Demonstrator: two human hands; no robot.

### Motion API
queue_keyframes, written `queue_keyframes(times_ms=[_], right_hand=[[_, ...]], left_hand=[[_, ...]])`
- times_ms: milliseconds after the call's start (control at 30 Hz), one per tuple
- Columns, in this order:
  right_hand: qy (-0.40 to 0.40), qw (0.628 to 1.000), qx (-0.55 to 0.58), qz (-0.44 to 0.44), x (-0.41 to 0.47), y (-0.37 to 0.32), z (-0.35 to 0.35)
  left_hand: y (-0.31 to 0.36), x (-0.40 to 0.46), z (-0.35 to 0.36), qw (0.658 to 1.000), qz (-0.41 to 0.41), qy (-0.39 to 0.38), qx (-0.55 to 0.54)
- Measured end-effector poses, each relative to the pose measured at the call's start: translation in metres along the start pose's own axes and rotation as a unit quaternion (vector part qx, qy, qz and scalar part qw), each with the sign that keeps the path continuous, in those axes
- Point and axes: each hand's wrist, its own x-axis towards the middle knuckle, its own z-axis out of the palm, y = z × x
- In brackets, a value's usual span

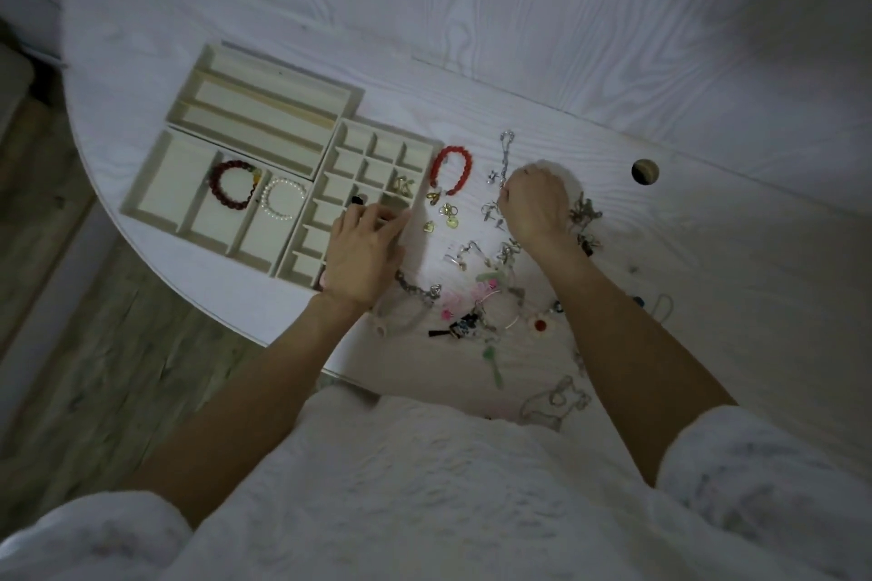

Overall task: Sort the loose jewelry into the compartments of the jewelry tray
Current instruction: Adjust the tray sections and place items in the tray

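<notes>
Hands apart: left hand (363, 257) rests over tray (302, 245), right hand (535, 198) curled among earrings (446, 215), grasp unclear.

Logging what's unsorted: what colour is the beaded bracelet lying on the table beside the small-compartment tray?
Bright red bracelet, seen in the head view.

A white wood-grain table (472, 38) is carrying three cream jewelry trays (264, 104) at the left. A red bead bracelet (452, 169) is lying just right of the small-cell tray, with gold charms (446, 212) nearer and a tangle of loose jewelry (481, 307) spreading toward the near edge.
</notes>
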Motion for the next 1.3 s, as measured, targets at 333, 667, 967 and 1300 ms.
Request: queue_keyframes(times_ms=[333, 667, 967, 1300], right_hand=[[0.039, 0.976, 0.213, 0.020, -0.026, 0.011, -0.034], [-0.026, 0.857, 0.509, 0.073, -0.043, 0.011, -0.088], [-0.055, 0.780, 0.621, 0.060, -0.056, 0.014, -0.134], [-0.073, 0.904, 0.422, -0.024, -0.081, 0.050, -0.120]], left_hand=[[-0.003, 0.006, -0.003, 0.996, 0.041, 0.071, -0.043], [0.055, 0.065, -0.037, 0.916, 0.047, -0.086, -0.389], [0.087, 0.078, -0.072, 0.807, 0.037, -0.224, -0.544], [0.038, 0.041, -0.079, 0.882, -0.015, -0.143, -0.449]])
